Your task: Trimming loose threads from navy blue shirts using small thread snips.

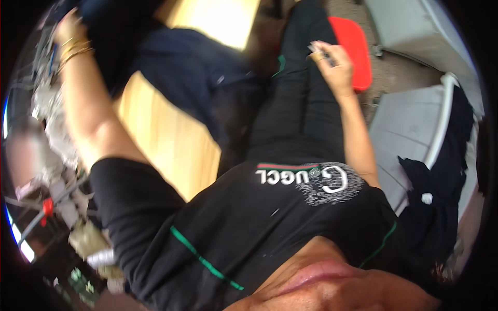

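At the upper left my left arm reaches out, with thin gold bracelets at the wrist. My left hand (70, 28) is closed, its fingers curled on the edge of a dark navy garment (192, 67); blur and the picture's dark rim hide part of them. The garment spreads from that hand across a pale wooden table (168, 137) and hangs toward my lap. Over my right leg, my right hand (334, 65) is closed around small thread snips (314, 47), whose metal tips poke out past the fingers. A ring shows on one of its fingers.
A red stool seat (355, 54) lies just beyond my right hand. To the right stands a grey slatted bin or cart (407, 124) with dark cloth (433, 192) over its side. Blurred pale cloth bundles (57, 124) and a metal frame with a red piece (47, 207) are at the left.
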{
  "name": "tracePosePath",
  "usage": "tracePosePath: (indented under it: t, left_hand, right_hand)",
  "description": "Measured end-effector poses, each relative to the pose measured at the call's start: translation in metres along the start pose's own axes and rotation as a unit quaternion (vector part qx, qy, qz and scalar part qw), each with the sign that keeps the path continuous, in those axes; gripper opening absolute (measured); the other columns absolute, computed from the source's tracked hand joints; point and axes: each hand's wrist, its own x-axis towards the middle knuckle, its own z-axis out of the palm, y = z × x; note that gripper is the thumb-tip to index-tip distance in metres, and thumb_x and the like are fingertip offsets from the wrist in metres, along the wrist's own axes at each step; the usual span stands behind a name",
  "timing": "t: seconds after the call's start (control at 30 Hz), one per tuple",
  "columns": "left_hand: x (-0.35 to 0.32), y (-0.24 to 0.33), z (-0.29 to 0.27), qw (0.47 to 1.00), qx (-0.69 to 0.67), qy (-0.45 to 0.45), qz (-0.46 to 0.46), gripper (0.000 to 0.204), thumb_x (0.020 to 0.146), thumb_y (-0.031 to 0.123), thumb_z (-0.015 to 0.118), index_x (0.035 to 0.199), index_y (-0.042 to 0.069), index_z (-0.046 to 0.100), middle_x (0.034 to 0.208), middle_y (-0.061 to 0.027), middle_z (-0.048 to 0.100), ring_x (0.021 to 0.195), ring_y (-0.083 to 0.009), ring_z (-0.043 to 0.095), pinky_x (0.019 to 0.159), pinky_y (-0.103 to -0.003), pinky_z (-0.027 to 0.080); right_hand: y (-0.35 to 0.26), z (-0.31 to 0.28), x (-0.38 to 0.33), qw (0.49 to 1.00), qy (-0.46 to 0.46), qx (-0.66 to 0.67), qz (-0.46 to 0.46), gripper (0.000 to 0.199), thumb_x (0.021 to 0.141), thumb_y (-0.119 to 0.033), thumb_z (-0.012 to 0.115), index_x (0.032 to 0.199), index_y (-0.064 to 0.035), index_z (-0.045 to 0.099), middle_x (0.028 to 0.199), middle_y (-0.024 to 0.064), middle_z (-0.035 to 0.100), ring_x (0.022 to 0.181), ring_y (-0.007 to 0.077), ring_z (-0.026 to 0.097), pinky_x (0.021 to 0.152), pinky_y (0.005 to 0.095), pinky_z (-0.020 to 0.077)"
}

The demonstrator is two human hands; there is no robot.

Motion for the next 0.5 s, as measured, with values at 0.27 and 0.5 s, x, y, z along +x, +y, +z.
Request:
tracePosePath:
  t: [0.27,0.5]
  left_hand:
    - [-0.121,0.185,-0.029,0.707,-0.691,-0.145,-0.043,0.025,0.093,0.013,0.069,0.114,0.0,0.068,0.105,-0.0042,0.069,0.1,-0.0135,0.063,0.09,-0.024,0.047]
    - [-0.25,0.269,-0.164,0.775,-0.596,-0.156,0.141,0.019,0.091,0.007,0.07,0.107,-0.001,0.066,0.099,-0.0041,0.061,0.089,-0.0143,0.06,0.079,-0.027,0.048]
  right_hand:
    - [0.016,-0.001,-0.013,0.999,-0.012,0.032,0.019,0.031,0.08,-0.016,0.082,0.11,-0.0126,0.075,0.094,0.0039,0.071,0.083,0.0163,0.069,0.073,0.0275,0.0529]
    - [-0.027,-0.006,-0.004,0.997,-0.026,0.051,0.045,0.034,0.076,0.0,0.08,0.109,-0.0028,0.073,0.085,0.0032,0.06,0.068,0.0111,0.056,0.061,0.0245,0.0455]
